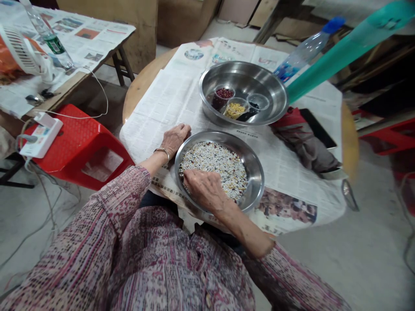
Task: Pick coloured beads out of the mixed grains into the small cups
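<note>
Steel pan (256, 172) of mixed grains (220, 164) sits at centre frame on the newspapered worktop (168, 103). Your right hand (204, 188) rests palm-down in the grains, fingers curled, grip unclear. Your left hand (175, 137) lies flat, empty, beside the rim. Sorting seems underway; picking next calls for a fine pinch. Beyond, a bowl (243, 77) holds small cups (235, 108).

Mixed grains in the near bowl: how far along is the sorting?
Done: small cups in the far bowl hold a few red beans, yellow grains and dark ones. In hand: the right hand rests in the mixed grains of the near bowl; the left hand lies beside its rim. Left: nearly everything, the near bowl looks full and unsorted.
</note>
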A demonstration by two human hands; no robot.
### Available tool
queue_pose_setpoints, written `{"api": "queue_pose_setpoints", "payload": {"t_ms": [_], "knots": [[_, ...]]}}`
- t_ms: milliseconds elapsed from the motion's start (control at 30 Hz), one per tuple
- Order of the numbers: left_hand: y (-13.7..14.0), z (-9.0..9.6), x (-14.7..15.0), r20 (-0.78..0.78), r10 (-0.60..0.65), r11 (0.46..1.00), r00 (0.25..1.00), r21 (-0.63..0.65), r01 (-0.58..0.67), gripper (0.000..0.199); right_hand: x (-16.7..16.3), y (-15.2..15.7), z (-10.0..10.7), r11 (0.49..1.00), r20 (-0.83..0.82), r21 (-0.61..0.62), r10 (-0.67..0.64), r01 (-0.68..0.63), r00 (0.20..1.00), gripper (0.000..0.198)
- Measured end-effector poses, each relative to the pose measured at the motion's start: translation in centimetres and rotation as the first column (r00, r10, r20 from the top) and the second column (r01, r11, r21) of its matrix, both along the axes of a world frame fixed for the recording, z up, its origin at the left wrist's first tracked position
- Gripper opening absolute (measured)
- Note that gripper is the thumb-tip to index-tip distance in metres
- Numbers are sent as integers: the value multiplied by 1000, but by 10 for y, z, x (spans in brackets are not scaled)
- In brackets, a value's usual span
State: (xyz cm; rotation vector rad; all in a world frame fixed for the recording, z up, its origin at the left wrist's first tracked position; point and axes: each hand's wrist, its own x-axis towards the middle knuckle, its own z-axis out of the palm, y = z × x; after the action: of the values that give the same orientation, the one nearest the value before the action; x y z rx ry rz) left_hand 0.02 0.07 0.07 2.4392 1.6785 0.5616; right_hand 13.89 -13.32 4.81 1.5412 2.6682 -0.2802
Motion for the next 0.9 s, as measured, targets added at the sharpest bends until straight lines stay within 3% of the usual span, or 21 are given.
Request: {"api": "queue_pose_setpoints", "payload": {"t_ms": [200,300,367,433,500,567,767,833,900], "knots": [[0,0,0,10,2,1000,1000,14,-2,23,1,3,-2,1000,-96,0,-5,5,995,26],[-1,1,0,5,5,1000,1000,7,-5,23,7,4,-3,991,-312,-41,-131,125,941,21],[-2,3,0,8,5,1000,1000,-5,-5,23,13,4,-2,949,-540,-208,-315,239,780,17],[-2,3,1,15,2,1000,1000,-11,-2,23,21,6,-1,828,-673,-497,-556,259,488,15],[-2,3,1,18,2,1000,1000,-6,-2,22,28,9,-1,668,-639,-729,-743,150,199,15],[-2,2,1,17,4,1000,1000,8,-4,22,34,12,0,580,-578,-813,-814,43,60,16],[-1,2,0,5,-1,1000,1000,8,1,22,32,15,0,600,-601,-799,-795,-37,81,10],[-2,3,0,8,-7,1000,1000,7,7,22,27,14,-2,610,-607,-793,-790,4,89,10],[-2,3,0,11,-3,1000,1000,-2,3,22,21,12,-4,655,-633,-746,-753,118,182,14]]}}
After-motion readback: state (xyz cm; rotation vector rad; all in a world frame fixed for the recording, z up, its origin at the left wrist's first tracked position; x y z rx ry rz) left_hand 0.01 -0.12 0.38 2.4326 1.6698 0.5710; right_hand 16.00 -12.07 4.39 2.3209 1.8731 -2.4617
